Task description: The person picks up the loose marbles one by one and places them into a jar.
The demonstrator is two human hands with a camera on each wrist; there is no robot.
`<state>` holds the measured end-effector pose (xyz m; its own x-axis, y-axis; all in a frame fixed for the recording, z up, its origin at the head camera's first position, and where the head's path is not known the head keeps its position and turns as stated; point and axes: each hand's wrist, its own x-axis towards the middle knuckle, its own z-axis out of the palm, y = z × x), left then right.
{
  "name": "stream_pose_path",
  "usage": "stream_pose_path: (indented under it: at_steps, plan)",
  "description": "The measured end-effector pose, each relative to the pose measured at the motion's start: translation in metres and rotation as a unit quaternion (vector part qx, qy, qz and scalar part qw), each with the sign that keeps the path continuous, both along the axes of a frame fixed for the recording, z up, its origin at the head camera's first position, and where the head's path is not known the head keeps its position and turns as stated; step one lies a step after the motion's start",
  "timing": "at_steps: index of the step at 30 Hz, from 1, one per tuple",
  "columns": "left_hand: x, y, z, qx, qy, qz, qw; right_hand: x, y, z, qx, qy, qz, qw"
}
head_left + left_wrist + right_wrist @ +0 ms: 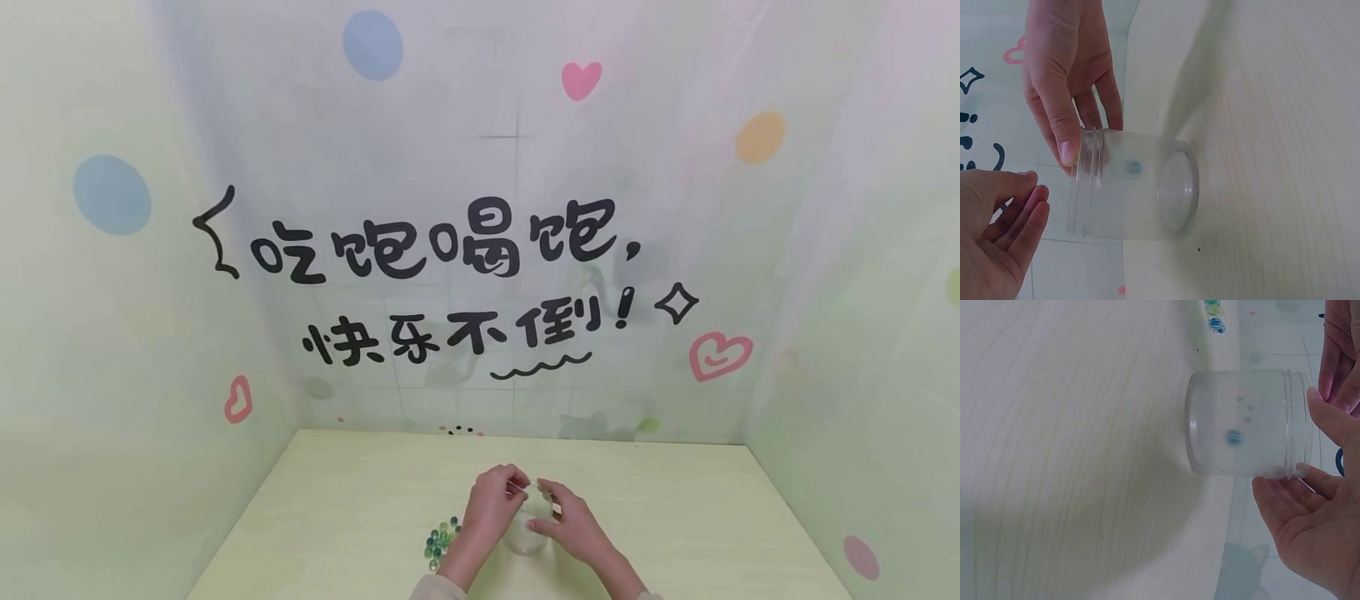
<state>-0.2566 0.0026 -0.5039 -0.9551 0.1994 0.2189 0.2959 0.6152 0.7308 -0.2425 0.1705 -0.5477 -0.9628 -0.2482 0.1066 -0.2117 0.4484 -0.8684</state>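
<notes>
A clear plastic jar (528,540) with a threaded neck stands upright on the table, mouth up. My right hand (579,527) holds it near the rim, thumb on one side and fingers round the other. Just above the mouth is my left hand (491,505), its thumb and fingertips close together and nothing visible between them. Through the jar wall in the right wrist view shows one blurred blue marble (1234,437), partway up from the base. The left wrist view shows the same jar (1141,209) side-on, with the left fingers (1032,215) just beyond its rim.
A cluster of green and blue glass marbles (440,542) lies on the pale wooden table (360,508), left of the jar and partly behind the left forearm. Printed curtain walls (420,333) enclose the table at the back and both sides.
</notes>
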Motion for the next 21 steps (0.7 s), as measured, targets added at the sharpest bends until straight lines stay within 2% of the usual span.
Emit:
stream_pose_path:
  at_steps: [9,16,21]
  plan:
    - [-0.004,-0.005,0.0,-0.002,0.021,0.013,0.9997,0.001,0.0,0.001,0.003,0.001,-0.004,1.0]
    - [-0.001,-0.012,0.002,0.007,0.018,0.014,0.9997,0.001,0.0,0.0,-0.001,0.002,-0.001,1.0]
    - [-0.001,-0.017,0.0,0.003,0.031,0.014,0.9994,-0.001,0.0,-0.001,-0.005,0.004,0.002,1.0]
